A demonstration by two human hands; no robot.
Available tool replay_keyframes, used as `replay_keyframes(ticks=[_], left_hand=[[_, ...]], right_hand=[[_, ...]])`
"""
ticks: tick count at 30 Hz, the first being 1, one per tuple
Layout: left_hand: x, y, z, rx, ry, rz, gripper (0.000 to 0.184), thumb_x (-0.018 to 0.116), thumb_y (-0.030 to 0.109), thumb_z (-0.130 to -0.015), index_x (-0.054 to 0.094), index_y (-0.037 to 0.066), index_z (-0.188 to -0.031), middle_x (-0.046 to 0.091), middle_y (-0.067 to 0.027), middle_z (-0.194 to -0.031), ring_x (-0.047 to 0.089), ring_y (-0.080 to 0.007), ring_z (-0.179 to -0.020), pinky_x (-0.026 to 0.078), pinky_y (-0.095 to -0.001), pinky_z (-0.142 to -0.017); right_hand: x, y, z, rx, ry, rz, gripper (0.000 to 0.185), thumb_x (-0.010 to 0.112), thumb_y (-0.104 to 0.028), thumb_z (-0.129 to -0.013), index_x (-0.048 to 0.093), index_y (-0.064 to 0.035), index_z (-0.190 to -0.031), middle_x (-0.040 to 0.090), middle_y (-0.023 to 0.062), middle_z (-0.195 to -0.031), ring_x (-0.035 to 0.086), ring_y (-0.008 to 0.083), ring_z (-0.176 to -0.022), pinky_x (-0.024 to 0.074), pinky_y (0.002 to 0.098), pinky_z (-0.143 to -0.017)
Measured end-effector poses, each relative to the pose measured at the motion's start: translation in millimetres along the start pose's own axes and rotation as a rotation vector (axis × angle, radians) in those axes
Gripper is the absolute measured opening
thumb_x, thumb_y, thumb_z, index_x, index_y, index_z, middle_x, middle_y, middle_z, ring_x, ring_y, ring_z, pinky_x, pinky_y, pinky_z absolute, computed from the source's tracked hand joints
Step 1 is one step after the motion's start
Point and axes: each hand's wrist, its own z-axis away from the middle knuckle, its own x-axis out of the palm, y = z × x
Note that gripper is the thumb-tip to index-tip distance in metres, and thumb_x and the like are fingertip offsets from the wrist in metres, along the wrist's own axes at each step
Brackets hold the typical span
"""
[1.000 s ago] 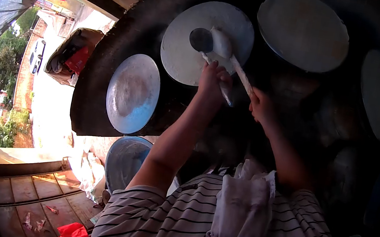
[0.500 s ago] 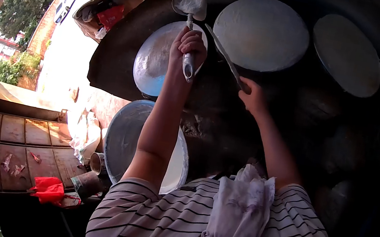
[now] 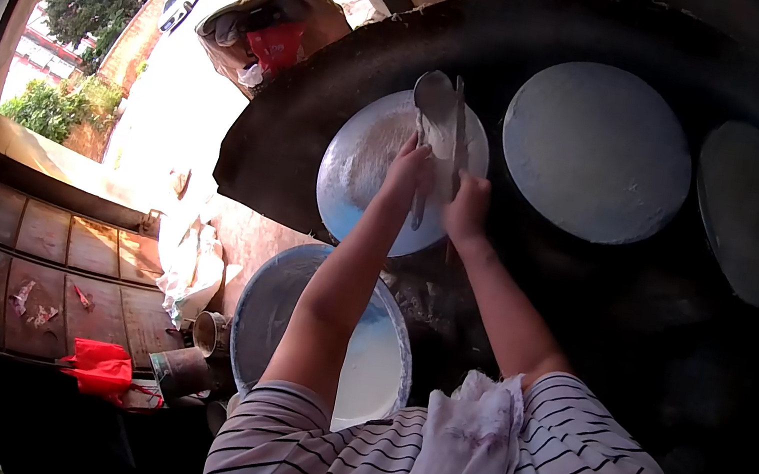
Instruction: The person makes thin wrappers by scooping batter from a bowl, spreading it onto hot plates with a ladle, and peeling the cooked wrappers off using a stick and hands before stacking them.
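My left hand (image 3: 409, 169) is wrapped round the handle of a metal ladle (image 3: 435, 95), its bowl tilted above the leftmost round griddle (image 3: 348, 171). Close beside it, my right hand (image 3: 468, 208) grips a long flat spatula (image 3: 461, 125) that points away from me, its blade next to the ladle's bowl. White batter (image 3: 438, 136) shows between the two tools, over the griddle's right half. Below my left forearm is a large basin (image 3: 257, 307) holding white liquid. To the right, a second griddle (image 3: 597, 154) and a third griddle (image 3: 751, 213) carry pale round sheets.
A dark curved stove top (image 3: 281, 164) surrounds the griddles. Beyond its left edge stands a bundle (image 3: 275, 26) with a red packet. At lower left are a tiled ledge (image 3: 50, 291), a red bag (image 3: 100, 371) and metal cans (image 3: 183, 370). The right side is very dark.
Both hands have come together over the leftmost griddle. The ladle, held out beyond it before, is now tilted over it, and the spatula has swung left beside the ladle. The view has shifted.
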Motion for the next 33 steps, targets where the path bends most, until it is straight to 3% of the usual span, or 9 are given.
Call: replay_keyframes(ticks=[6,13,14,21,26,29,30,32,33], left_hand=[[-14.2,28.5,13.3,0.092,0.129,-0.251,0.057,0.047,0.011,-0.094,0.026,0.028,-0.144,0.032,0.0044,-0.055,0.031,-0.0071,-0.041,0.030,-0.0241,-0.038],[-67.1,36.8,8.5,0.166,0.226,-0.540,0.061,0.051,0.013,-0.091,0.027,0.027,-0.145,0.036,0.0031,-0.054,0.034,-0.0093,-0.039,0.031,-0.0263,-0.037],[-69.3,38.0,18.2,0.170,0.275,-0.587,0.058,0.053,0.015,-0.091,0.032,0.023,-0.144,0.046,0.0002,-0.058,0.042,-0.0102,-0.042,0.037,-0.0285,-0.038],[-83.5,47.2,44.0,0.209,0.463,-0.772,0.056,0.052,0.014,-0.091,0.034,0.026,-0.143,0.040,0.0004,-0.055,0.039,-0.0102,-0.039,0.035,-0.0274,-0.034],[-88.2,51.8,96.6,0.218,0.387,-0.184,0.047,0.050,0.020,-0.096,0.037,0.031,-0.139,0.031,0.0053,-0.052,0.032,-0.0058,-0.039,0.029,-0.0221,-0.036],[-113.9,49.3,112.6,0.165,-0.266,0.768,0.025,0.045,0.030,-0.098,0.055,0.015,-0.116,0.030,0.0047,-0.051,0.033,-0.0065,-0.038,0.031,-0.0214,-0.038],[-122.6,49.0,117.1,0.022,-0.416,0.915,0.038,0.040,0.037,-0.099,0.049,0.008,-0.077,0.031,0.0034,-0.050,0.033,-0.0073,-0.038,0.033,-0.0217,-0.038],[-109.5,46.9,137.3,0.118,-0.423,0.939,0.041,0.039,0.037,-0.099,0.038,0.012,-0.067,0.031,0.0027,-0.051,0.033,-0.0075,-0.038,0.034,-0.0224,-0.039],[-100.0,52.3,144.0,0.157,-0.430,0.974,0.039,0.039,0.036,-0.100,0.045,0.009,-0.072,0.032,0.0025,-0.053,0.034,-0.0077,-0.038,0.035,-0.0226,-0.039]], right_hand=[[-50.2,-21.9,31.8,-0.041,-0.286,0.241,0.033,0.060,0.003,-0.073,0.056,0.0019,-0.105,0.048,0.0172,-0.106,0.050,0.0337,-0.095,0.0455,0.0385,-0.083],[-60.6,-1.0,1.9,-0.206,-0.195,0.370,0.023,0.050,-0.001,-0.084,0.062,-0.0004,-0.104,0.055,0.0114,-0.100,0.053,0.0311,-0.091,0.0476,0.0383,-0.077],[-57.3,-5.9,15.5,-0.180,-0.236,0.334,0.023,0.050,-0.001,-0.084,0.062,-0.0006,-0.104,0.055,0.0116,-0.100,0.053,0.0311,-0.092,0.0474,0.0382,-0.078],[-42.7,-15.6,-36.6,-0.234,-0.185,0.314,0.023,0.054,0.002,-0.076,0.066,-0.0019,-0.095,0.061,0.0093,-0.094,0.056,0.0322,-0.089,0.0478,0.0400,-0.078],[0.7,-18.4,-14.7,-0.201,-0.337,0.098,0.026,0.054,0.000,-0.075,0.066,-0.0037,-0.097,0.063,0.0103,-0.096,0.057,0.0314,-0.091,0.0480,0.0390,-0.079],[-3.6,-28.5,-32.7,-0.317,-0.367,0.160,0.027,0.055,0.000,-0.073,0.067,-0.0056,-0.097,0.064,0.0083,-0.096,0.056,0.0316,-0.091,0.0476,0.0388,-0.081],[-25.7,-31.7,-37.3,-0.364,-0.338,0.161,0.027,0.056,0.001,-0.071,0.068,-0.0068,-0.094,0.064,0.0066,-0.096,0.056,0.0316,-0.090,0.0476,0.0384,-0.081],[-49.8,-8.6,-48.4,-0.323,-0.244,0.310,0.029,0.056,0.003,-0.070,0.069,-0.0071,-0.094,0.064,0.0058,-0.098,0.056,0.0310,-0.090,0.0481,0.0390,-0.079],[-51.8,2.5,-56.3,-0.330,-0.257,0.349,0.029,0.055,0.002,-0.071,0.068,-0.0075,-0.095,0.063,0.0063,-0.099,0.056,0.0313,-0.089,0.0483,0.0394,-0.079]])
